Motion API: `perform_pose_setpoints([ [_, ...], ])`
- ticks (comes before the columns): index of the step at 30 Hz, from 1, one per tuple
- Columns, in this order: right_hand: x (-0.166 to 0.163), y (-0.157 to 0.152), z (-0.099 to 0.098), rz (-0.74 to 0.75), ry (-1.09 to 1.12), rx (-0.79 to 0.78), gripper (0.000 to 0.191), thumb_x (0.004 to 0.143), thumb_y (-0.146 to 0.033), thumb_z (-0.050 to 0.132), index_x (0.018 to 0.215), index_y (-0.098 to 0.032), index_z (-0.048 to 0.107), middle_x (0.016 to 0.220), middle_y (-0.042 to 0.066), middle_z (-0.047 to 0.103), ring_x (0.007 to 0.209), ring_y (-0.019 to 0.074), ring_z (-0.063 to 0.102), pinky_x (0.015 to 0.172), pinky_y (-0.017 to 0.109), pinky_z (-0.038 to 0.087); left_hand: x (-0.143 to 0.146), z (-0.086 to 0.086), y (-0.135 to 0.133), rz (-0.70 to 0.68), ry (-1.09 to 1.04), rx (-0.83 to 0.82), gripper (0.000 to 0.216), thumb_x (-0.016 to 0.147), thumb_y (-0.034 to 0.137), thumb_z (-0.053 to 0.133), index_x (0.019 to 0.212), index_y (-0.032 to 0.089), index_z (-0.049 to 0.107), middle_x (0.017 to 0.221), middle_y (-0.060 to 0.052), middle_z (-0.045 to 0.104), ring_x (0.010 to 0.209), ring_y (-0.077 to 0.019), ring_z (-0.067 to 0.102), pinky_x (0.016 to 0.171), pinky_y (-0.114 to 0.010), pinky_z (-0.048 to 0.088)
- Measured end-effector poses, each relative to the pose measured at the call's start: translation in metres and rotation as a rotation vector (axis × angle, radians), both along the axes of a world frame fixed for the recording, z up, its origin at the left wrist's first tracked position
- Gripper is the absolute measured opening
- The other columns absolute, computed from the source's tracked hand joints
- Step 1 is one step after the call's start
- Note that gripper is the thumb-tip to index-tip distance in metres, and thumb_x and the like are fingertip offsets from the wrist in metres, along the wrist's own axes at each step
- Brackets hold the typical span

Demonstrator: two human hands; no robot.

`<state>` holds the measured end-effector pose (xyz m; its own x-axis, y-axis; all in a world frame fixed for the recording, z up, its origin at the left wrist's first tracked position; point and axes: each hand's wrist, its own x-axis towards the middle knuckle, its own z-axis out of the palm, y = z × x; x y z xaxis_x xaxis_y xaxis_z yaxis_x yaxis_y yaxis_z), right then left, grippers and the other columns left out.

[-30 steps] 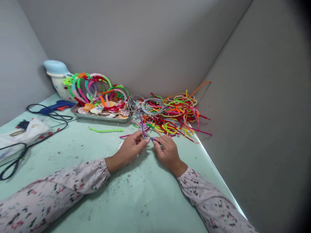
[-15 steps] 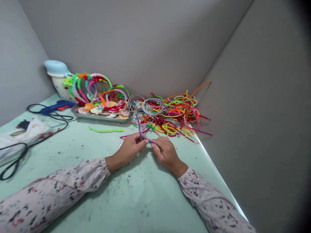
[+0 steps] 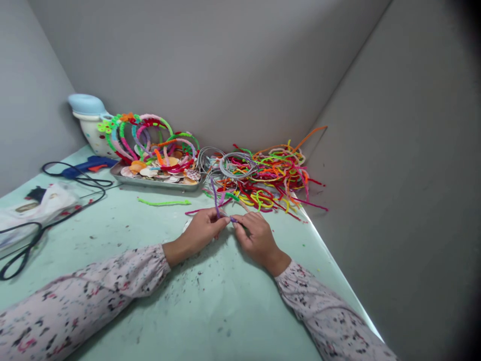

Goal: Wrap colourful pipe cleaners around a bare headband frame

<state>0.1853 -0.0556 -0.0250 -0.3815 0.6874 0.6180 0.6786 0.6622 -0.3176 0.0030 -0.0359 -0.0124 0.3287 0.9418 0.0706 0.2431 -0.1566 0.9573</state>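
Note:
A purple pipe cleaner (image 3: 215, 196) stands up from the fingers of my left hand (image 3: 200, 231), which is closed in a pinch on it. My right hand (image 3: 259, 238) is closed on a small hoop (image 3: 232, 197) partly wrapped in pink, green and pale pipe cleaner. Between my two thumbs, purple wraps around the hoop. The fingertips of both hands are nearly touching. My fingers hide the lower part of the hoop. Just behind my left hand, a dark pink pipe cleaner (image 3: 192, 212) lies on the table.
Behind my hands is a tangled heap of pipe cleaners (image 3: 278, 175) with coiled grey wire (image 3: 236, 165). A metal tray (image 3: 158, 185) holds shells and wrapped hoops. One green pipe cleaner (image 3: 164, 202) lies before it. At left are a blue glue gun (image 3: 88, 164), black cord, plastic bag and lidded container.
Both hands stay in nearly the same place. My right thumb and fingers shift slightly at the purple wrap, and the upright purple end barely moves.

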Motion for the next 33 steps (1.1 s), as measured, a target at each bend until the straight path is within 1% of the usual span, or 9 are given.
perform_pose_setpoints([
  [7,0.000,0.001,0.001,0.000,-0.043,0.069,0.023,0.092,-0.022,0.048,0.105,-0.016,0.066,0.077,0.006,0.066,0.075,0.0189,0.057,0.074,0.034,0.043,0.001,-0.003,0.001,0.028,0.006,-0.052,0.028,0.079,0.039,0.057,0.063,0.016,0.054,0.047,0.004,0.050,0.043,-0.0100,0.045,0.045,-0.021,0.035],
  [13,-0.001,0.001,0.002,-0.008,-0.102,0.149,0.022,0.091,-0.022,0.050,0.104,-0.016,0.067,0.074,0.005,0.065,0.073,0.0182,0.057,0.074,0.034,0.042,0.002,-0.008,0.002,0.052,-0.055,-0.175,0.023,0.076,0.037,0.058,0.066,0.016,0.056,0.044,0.005,0.048,0.038,-0.0095,0.041,0.040,-0.021,0.031],
  [18,-0.002,-0.001,0.004,-0.023,-0.151,0.190,0.022,0.092,-0.021,0.050,0.105,-0.016,0.066,0.072,0.004,0.064,0.071,0.0180,0.056,0.072,0.033,0.041,0.003,-0.007,0.002,0.077,-0.071,-0.198,0.020,0.074,0.032,0.059,0.062,0.017,0.054,0.044,0.005,0.048,0.038,-0.0087,0.041,0.040,-0.021,0.031],
  [22,-0.003,-0.001,0.004,-0.023,-0.182,0.206,0.022,0.091,-0.021,0.050,0.106,-0.016,0.066,0.070,0.003,0.064,0.071,0.0182,0.056,0.071,0.034,0.040,0.002,-0.008,0.002,0.071,-0.064,-0.206,0.021,0.074,0.032,0.058,0.061,0.017,0.054,0.045,0.005,0.047,0.037,-0.0090,0.041,0.039,-0.021,0.031],
  [25,-0.003,0.000,0.005,-0.039,-0.147,0.200,0.021,0.091,-0.020,0.050,0.104,-0.016,0.066,0.071,0.004,0.064,0.071,0.0184,0.057,0.072,0.034,0.042,0.002,-0.008,0.000,0.047,-0.044,-0.145,0.027,0.079,0.037,0.055,0.062,0.016,0.054,0.046,0.004,0.047,0.041,-0.0095,0.042,0.043,-0.022,0.033],
  [27,-0.003,0.000,0.005,-0.060,-0.084,0.175,0.020,0.091,-0.020,0.050,0.103,-0.016,0.066,0.074,0.004,0.065,0.073,0.0188,0.058,0.073,0.034,0.043,0.003,-0.006,-0.002,0.014,-0.025,-0.065,0.027,0.081,0.039,0.055,0.067,0.016,0.055,0.051,0.004,0.050,0.046,-0.0100,0.046,0.047,-0.022,0.036],
  [28,-0.003,0.000,0.005,-0.069,-0.048,0.158,0.020,0.091,-0.020,0.050,0.102,-0.016,0.066,0.076,0.005,0.066,0.075,0.0191,0.058,0.074,0.035,0.043,0.003,-0.005,-0.003,0.001,-0.005,-0.013,0.024,0.082,0.038,0.056,0.072,0.015,0.057,0.055,0.003,0.052,0.050,-0.0103,0.048,0.049,-0.022,0.037],
  [30,-0.001,0.000,0.004,-0.082,0.019,0.129,0.019,0.090,-0.019,0.050,0.101,-0.017,0.065,0.081,0.005,0.068,0.079,0.0198,0.059,0.076,0.035,0.043,0.003,-0.002,-0.005,0.024,0.042,0.128,0.015,0.082,0.031,0.057,0.083,0.016,0.058,0.062,0.003,0.054,0.055,-0.0105,0.048,0.051,-0.021,0.037],
  [33,0.000,0.000,0.004,-0.086,0.082,0.106,0.017,0.089,-0.018,0.050,0.098,-0.018,0.065,0.086,0.006,0.069,0.082,0.0205,0.060,0.078,0.036,0.044,0.002,0.003,-0.007,0.113,0.110,0.346,0.007,0.083,0.020,0.054,0.088,0.016,0.057,0.070,0.002,0.054,0.060,-0.0102,0.048,0.055,-0.021,0.039],
])
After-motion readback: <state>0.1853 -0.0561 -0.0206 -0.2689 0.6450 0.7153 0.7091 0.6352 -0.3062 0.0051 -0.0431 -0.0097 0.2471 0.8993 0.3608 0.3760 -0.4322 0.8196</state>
